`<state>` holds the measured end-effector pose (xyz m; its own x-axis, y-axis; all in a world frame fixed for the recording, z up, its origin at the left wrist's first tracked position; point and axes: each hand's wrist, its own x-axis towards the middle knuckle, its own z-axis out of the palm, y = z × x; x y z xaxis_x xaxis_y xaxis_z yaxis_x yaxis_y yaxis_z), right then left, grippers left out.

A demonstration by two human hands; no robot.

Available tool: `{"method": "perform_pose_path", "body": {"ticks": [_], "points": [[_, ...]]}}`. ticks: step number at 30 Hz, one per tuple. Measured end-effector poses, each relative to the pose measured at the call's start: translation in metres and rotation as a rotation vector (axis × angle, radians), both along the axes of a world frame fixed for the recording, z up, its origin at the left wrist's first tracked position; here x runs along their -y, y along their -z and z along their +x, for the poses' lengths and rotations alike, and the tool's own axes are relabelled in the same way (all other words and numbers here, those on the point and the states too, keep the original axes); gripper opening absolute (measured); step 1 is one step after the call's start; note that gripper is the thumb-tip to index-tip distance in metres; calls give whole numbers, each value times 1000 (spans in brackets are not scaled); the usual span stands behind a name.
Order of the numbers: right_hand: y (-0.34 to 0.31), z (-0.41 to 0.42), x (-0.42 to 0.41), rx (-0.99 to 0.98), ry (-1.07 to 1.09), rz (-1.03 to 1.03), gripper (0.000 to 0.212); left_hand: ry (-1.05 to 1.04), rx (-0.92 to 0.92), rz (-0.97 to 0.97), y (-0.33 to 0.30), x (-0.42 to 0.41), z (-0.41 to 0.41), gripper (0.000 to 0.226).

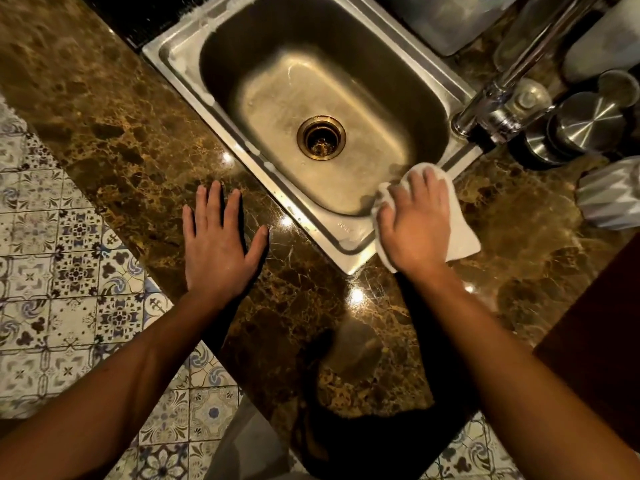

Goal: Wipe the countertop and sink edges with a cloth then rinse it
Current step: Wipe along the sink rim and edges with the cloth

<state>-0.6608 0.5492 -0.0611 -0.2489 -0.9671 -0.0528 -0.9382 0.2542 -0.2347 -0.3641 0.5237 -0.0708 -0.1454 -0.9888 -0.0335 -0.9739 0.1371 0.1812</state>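
A steel sink (194, 69) with a brass drain (321, 137) is set into the brown marble countertop (131, 140). My right hand (414, 220) presses flat on a white cloth (462, 237) that lies over the sink's near right rim and the counter beside it. The cloth shows on both sides of the hand and past the fingertips. My left hand (218, 240) rests flat on the counter, fingers spread, left of the sink's near corner, holding nothing.
A chrome faucet (498, 95) rises at the sink's right side. Steel canisters (585, 123), a ribbed grey vase (609, 195) and tall bottles crowd the counter to the right. A metal tray (446, 26) sits behind the sink. Patterned floor tiles (52, 265) lie left of the counter.
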Motion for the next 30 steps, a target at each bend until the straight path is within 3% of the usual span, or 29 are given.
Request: {"method": "perform_pose_path", "body": {"ticks": [7,12,15,20,27,30], "points": [[5,59,-24,195,25,-189,33,-1,-3,-14,0,-1,-1,79],[7,10,-5,139,-203,-162,32,-5,-10,-20,1,0,-1,79],[11,-28,22,76,-171,-122,41,-5,-16,-16,1,0,0,79],[13,-77,46,87,-77,-175,38,-4,-17,-20,0,0,-1,79],[10,-17,6,187,-74,-173,24,-5,-11,-10,0,0,1,79],[5,24,-11,217,-56,-160,33,-4,-10,-7,0,0,0,79]]}}
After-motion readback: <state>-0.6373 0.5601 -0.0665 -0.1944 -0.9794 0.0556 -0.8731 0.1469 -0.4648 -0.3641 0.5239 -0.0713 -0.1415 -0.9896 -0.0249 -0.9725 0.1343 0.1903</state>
